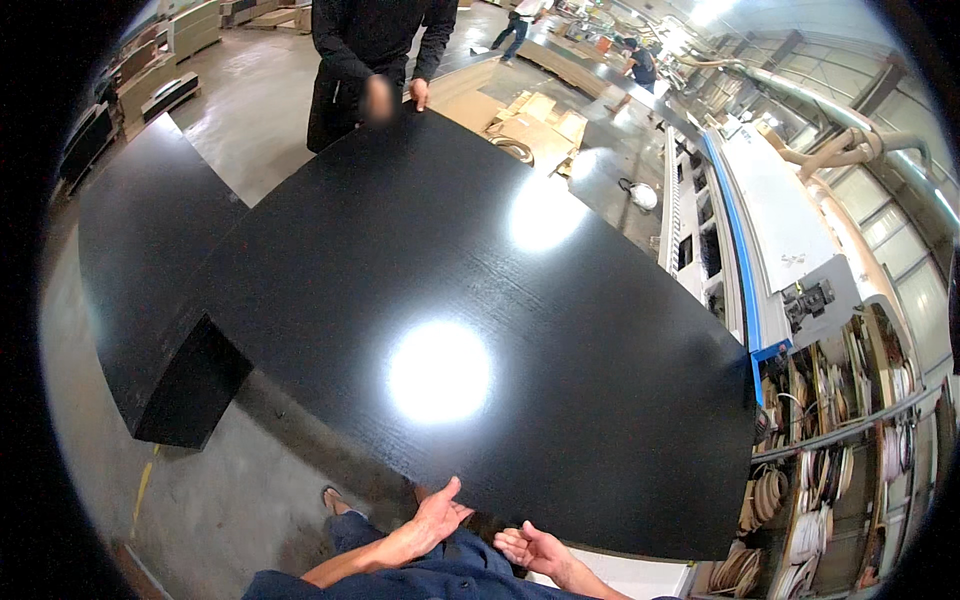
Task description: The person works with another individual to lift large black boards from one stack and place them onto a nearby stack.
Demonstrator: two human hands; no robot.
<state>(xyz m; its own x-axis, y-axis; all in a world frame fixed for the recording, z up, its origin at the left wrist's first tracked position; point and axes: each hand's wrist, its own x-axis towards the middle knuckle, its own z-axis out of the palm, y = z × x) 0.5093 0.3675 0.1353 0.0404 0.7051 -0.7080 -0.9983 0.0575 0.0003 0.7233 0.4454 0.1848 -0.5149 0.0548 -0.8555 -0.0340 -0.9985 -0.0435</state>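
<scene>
A large glossy black panel [560,380] spans the middle of the view, with two bright light reflections on its top. At its near edge is my left hand [435,518], its thumb on top and its fingers partly hidden at the edge; it looks closed on the panel. My right hand [540,550] is just to the right by the same edge, palm turned up. Its fingers are loosely bent with nothing in them; whether it touches the panel I cannot tell. At the far corner, a person in black [385,50] has both hands at the panel's edge.
Another black-topped block or stack [150,260] stands at the left, partly under the panel. A long machine with a blue rail [735,240] runs along the right. Shelves of coiled strips [800,500] stand at the near right. Cardboard [535,135] and other people are farther back.
</scene>
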